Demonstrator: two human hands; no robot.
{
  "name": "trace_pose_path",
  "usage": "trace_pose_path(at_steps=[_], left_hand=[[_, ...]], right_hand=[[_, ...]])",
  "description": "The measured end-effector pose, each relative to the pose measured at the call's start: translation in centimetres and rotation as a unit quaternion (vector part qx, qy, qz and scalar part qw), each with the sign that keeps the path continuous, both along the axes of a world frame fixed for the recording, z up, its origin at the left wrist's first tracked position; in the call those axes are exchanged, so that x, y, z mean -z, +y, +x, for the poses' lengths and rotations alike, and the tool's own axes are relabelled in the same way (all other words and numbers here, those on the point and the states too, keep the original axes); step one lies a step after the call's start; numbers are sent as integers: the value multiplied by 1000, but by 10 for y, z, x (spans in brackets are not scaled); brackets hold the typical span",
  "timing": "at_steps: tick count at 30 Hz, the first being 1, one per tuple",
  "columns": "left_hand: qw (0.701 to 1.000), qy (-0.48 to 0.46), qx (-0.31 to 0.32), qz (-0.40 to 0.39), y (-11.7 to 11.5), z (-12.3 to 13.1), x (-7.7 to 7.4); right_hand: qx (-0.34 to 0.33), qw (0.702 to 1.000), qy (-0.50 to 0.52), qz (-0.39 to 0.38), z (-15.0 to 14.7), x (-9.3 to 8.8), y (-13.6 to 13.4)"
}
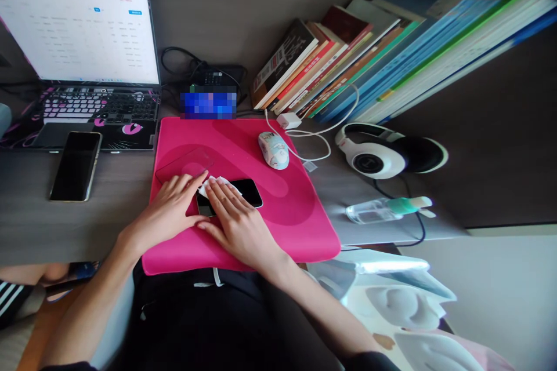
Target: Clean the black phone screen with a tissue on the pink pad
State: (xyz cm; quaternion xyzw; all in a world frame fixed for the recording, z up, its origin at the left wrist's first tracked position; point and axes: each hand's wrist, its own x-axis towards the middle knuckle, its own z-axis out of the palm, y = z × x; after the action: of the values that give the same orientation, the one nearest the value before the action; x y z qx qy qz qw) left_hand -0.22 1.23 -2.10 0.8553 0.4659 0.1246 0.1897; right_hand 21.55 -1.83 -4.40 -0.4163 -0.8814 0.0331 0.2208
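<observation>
A black-screened smartphone [251, 192] lies face up on a pink desk mat [300, 232]. My right hand [239, 223] presses a crumpled white tissue [223, 184] onto its screen, fingers stretched together over the tissue. At the phone's left end, my left hand [167, 208] steadies it, with thumb and index finger set apart around that end; the exact contact is partly hidden. Just beyond my left fingers, a thin clear sheet or case [187, 163] rests on the mat. A patterned mouse [274, 150] sits farther back on the mat.
An open laptop [87, 69] and another phone [76, 166] are at left. Books [322, 64] lean at the back. A charger [289, 120] with white cable, headphones [374, 156] and a spray bottle [383, 209] lie right. Another person's leg [37, 272] shows lower left.
</observation>
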Motion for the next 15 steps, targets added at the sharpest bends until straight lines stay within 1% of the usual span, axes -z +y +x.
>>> trace_pose_path(at_steps=[4,7,9,11,15], left_hand=[[1000,1,-7,-11,0,1,0],[1000,2,0,-16,-1,2,-2],[1000,2,2,-13,-2,3,-3],[1000,1,3,-9,-1,3,-4],[1000,-15,7,-13,-1,0,0]], right_hand=[[-4,1000,-17,4,-1,-2,-14],[-19,1000,-22,7,0,-2,-27],[-29,999,-20,4,0,-2,-31],[-37,999,-13,-2,-1,-2,-28],[-47,999,8,-14,-7,-3,-11]])
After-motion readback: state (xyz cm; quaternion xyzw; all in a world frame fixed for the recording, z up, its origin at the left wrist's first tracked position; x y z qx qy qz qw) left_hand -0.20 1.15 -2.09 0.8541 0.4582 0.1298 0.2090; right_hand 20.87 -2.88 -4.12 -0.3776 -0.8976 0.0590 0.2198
